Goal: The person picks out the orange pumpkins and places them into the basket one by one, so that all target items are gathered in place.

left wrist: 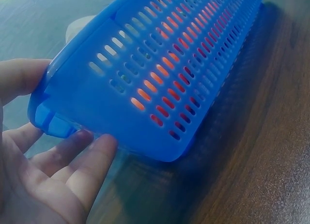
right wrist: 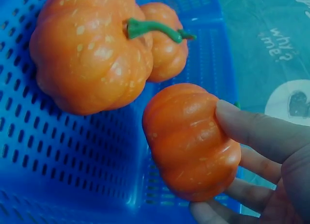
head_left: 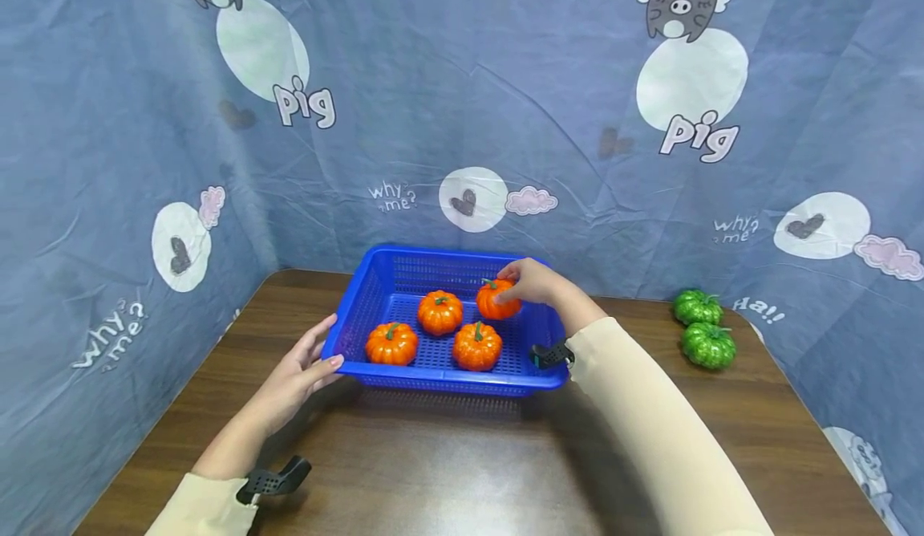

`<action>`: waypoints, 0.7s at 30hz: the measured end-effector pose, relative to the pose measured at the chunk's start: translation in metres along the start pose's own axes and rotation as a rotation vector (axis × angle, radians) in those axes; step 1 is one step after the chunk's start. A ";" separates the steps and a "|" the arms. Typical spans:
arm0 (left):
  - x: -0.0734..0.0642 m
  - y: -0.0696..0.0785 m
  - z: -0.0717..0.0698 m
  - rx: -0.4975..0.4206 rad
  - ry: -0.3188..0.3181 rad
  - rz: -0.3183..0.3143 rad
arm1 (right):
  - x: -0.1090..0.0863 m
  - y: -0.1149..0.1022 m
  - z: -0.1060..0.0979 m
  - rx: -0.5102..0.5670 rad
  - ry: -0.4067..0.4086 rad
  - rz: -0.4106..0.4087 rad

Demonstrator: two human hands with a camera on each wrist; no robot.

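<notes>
A blue plastic basket (head_left: pixel 447 381) with slotted walls stands on the table near the back cloth. My left hand (head_left: pixel 297 371) grips its near left corner, thumb on the rim and fingers against the outside wall, as the left wrist view shows. Inside, my right hand (head_left: pixel 537 282) pinches a small orange pumpkin (right wrist: pixel 191 141) between thumb and fingers at the back right. Three more orange pumpkins sit in the basket: one at the front left (head_left: pixel 392 345), one in the middle (head_left: pixel 440 313) and one at the front right (head_left: pixel 477 347).
Two green pumpkins, one behind (head_left: pixel 697 307) and one in front (head_left: pixel 709 347), sit at the right of the wooden table (head_left: pixel 433 456). A blue printed cloth (head_left: pixel 404 135) hangs behind the table and along both sides.
</notes>
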State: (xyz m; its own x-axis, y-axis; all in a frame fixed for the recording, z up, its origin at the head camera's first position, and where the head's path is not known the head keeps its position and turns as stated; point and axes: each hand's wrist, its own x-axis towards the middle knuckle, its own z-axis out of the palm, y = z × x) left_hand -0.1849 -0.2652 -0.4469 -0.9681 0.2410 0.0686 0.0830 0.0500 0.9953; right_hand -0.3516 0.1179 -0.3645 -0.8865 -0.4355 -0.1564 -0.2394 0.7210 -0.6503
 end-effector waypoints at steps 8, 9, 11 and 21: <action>0.001 -0.001 -0.001 0.007 -0.004 -0.004 | 0.008 0.005 0.003 0.024 -0.011 0.025; 0.000 0.000 -0.001 0.009 -0.003 -0.006 | 0.009 0.005 0.004 0.028 -0.011 0.022; 0.000 0.000 -0.001 0.011 -0.001 -0.008 | 0.010 0.005 0.006 0.040 -0.012 0.012; 0.000 -0.001 -0.001 -0.005 -0.010 0.006 | 0.019 0.009 0.020 0.073 -0.045 0.029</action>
State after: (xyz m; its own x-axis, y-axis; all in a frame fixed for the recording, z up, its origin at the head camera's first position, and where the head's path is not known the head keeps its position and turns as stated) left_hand -0.1856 -0.2659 -0.4478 -0.9650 0.2515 0.0743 0.0880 0.0440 0.9951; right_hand -0.3623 0.1054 -0.3876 -0.8734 -0.4402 -0.2083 -0.1828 0.6928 -0.6975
